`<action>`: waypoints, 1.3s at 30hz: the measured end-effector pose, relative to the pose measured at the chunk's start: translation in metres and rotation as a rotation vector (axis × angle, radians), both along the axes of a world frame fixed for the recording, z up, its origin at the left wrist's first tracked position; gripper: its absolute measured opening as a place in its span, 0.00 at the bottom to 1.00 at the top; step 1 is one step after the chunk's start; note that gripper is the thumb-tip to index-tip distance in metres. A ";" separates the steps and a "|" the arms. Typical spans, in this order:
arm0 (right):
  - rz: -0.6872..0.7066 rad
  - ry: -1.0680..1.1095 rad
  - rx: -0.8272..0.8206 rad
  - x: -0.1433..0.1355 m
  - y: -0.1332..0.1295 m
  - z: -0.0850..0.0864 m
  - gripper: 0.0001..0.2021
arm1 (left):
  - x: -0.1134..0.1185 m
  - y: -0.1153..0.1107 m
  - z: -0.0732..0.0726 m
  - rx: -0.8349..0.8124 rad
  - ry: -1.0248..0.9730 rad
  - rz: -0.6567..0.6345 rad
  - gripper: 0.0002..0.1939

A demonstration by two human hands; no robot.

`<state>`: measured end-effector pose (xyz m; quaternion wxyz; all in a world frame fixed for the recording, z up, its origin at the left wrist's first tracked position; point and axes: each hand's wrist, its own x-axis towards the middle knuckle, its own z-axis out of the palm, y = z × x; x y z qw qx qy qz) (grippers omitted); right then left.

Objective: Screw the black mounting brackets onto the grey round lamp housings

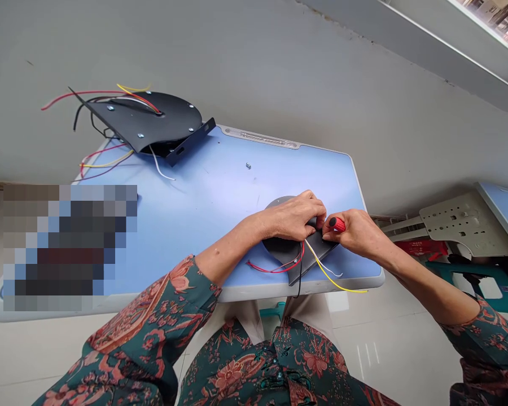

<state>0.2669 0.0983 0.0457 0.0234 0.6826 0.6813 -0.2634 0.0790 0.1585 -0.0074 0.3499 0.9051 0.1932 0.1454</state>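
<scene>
A dark plate assembly (309,260) with a rounded end lies near the front right of the blue table (203,220). Red, black, white and yellow wires come out of it toward me. My left hand (294,217) rests over the rounded part, its fingers curled onto the plate. Just to its right, my right hand (351,231) is closed around a red-handled tool (337,224) with a black end; its fingertips touch the plate's right edge. The tool's tip is hidden.
A second dark plate assembly (152,124) with loose wires sits at the table's back left. Small metal parts (248,166) lie near the middle back. A pixelated area covers the left side. A teal stool (486,282) stands at the right.
</scene>
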 end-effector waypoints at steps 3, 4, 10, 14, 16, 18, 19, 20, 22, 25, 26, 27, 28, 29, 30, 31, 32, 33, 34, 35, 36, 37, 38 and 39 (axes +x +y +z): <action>0.039 -0.026 0.022 0.000 -0.001 0.001 0.04 | 0.001 0.001 -0.002 0.011 -0.018 -0.009 0.07; 0.053 -0.033 0.031 0.000 -0.002 0.001 0.04 | 0.001 0.001 -0.002 0.011 -0.021 -0.007 0.07; 0.074 0.001 0.069 0.003 -0.006 0.007 0.02 | 0.001 0.001 -0.002 0.003 -0.023 0.001 0.08; 0.019 0.078 0.164 0.008 -0.010 0.019 0.04 | 0.002 0.000 -0.001 0.007 -0.007 0.005 0.08; -0.011 0.158 0.292 0.008 -0.014 0.027 0.07 | 0.002 0.000 -0.001 0.012 0.003 0.005 0.08; -0.035 0.271 0.454 0.004 -0.021 0.035 0.13 | 0.002 0.000 0.000 0.022 0.008 0.002 0.08; -0.048 0.327 0.534 0.002 -0.026 0.038 0.16 | 0.002 0.000 0.000 0.028 0.007 -0.002 0.08; -0.060 0.374 0.604 -0.001 -0.030 0.041 0.17 | 0.001 0.000 0.001 0.034 0.008 -0.008 0.09; -0.077 0.451 0.708 -0.005 -0.040 0.044 0.18 | 0.000 0.000 0.002 0.049 0.009 -0.026 0.10; -0.085 0.633 0.845 -0.009 -0.050 0.043 0.17 | 0.000 -0.001 0.003 0.076 0.001 -0.069 0.11; -0.079 0.731 0.908 -0.009 -0.051 0.041 0.18 | 0.001 -0.001 0.003 0.083 -0.005 -0.087 0.11; -0.073 0.842 0.967 -0.010 -0.053 0.039 0.18 | 0.002 -0.001 0.003 0.087 -0.012 -0.102 0.10; -0.069 0.954 1.011 -0.012 -0.053 0.036 0.19 | 0.002 -0.001 0.002 0.088 -0.018 -0.114 0.09; -0.070 1.057 1.031 -0.014 -0.054 0.033 0.19 | 0.003 -0.001 0.001 0.087 -0.025 -0.121 0.08; -0.075 1.144 1.028 -0.016 -0.054 0.030 0.20 | 0.004 -0.001 -0.001 0.085 -0.031 -0.125 0.08; -0.082 1.213 1.010 -0.019 -0.054 0.025 0.20 | 0.004 -0.001 -0.002 0.083 -0.036 -0.125 0.08; -0.084 1.267 0.985 -0.022 -0.054 0.021 0.20 | 0.005 -0.001 -0.003 0.081 -0.042 -0.124 0.08; -0.080 1.308 0.961 -0.025 -0.055 0.015 0.20 | 0.005 -0.001 -0.004 0.080 -0.046 -0.125 0.08; -0.071 1.342 0.941 -0.027 -0.055 0.010 0.19 | 0.005 -0.001 -0.004 0.079 -0.050 -0.128 0.08; -0.061 1.373 0.924 -0.029 -0.056 0.005 0.19 | 0.005 -0.001 -0.005 0.079 -0.055 -0.130 0.08; -0.051 1.399 0.909 -0.030 -0.056 0.000 0.18 | 0.006 -0.001 -0.005 0.078 -0.061 -0.132 0.07; -0.047 1.419 0.897 -0.031 -0.057 -0.004 0.18 | 0.006 -0.001 -0.006 0.077 -0.067 -0.133 0.07; -0.045 1.432 0.891 -0.031 -0.057 -0.008 0.17 | 0.006 -0.001 -0.006 0.074 -0.072 -0.133 0.07; -0.045 1.438 0.889 -0.031 -0.058 -0.011 0.17 | 0.006 -0.001 -0.006 0.072 -0.075 -0.132 0.07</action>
